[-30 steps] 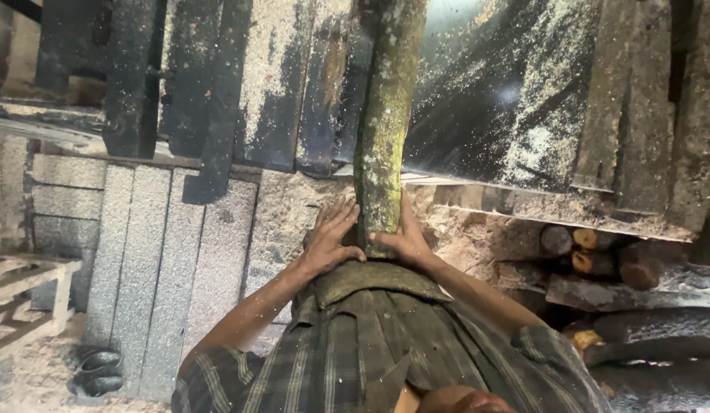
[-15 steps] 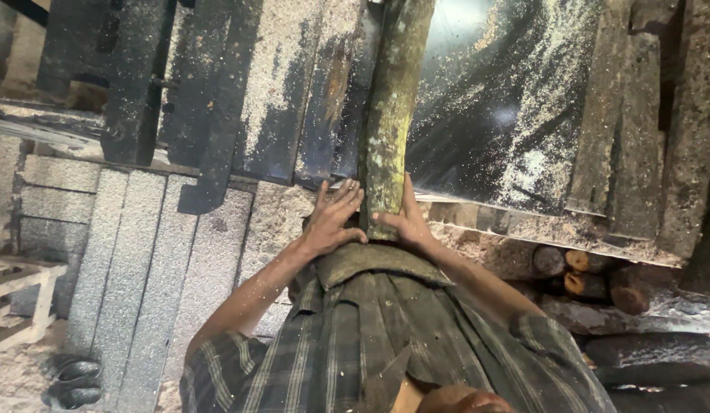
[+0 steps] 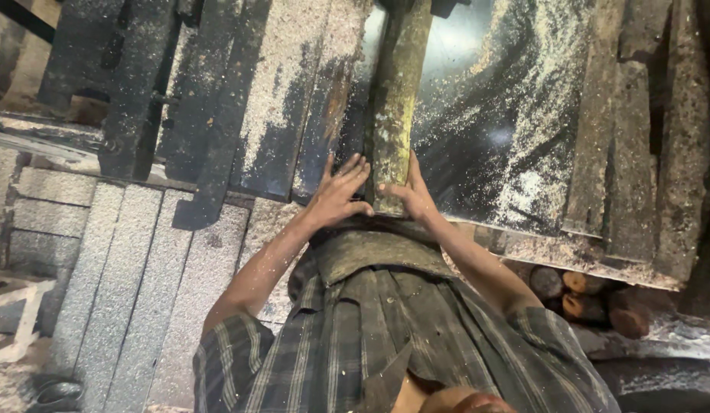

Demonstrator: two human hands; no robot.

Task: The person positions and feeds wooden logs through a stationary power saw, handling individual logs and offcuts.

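From the head view I see my left hand (image 3: pixel 338 195) spread flat, fingers open, pressed against the near end of a long wooden plank (image 3: pixel 399 99), and my right hand (image 3: pixel 411 195) cupped on its right edge. The plank runs far across the sawdust-dusted metal tabletop (image 3: pixel 508 115); its far end is cut off. Short logs (image 3: pixel 581 294) lie right, partly hidden behind my checked shirt (image 3: pixel 385 336).

Dim, glare on dusty metal, soft edges
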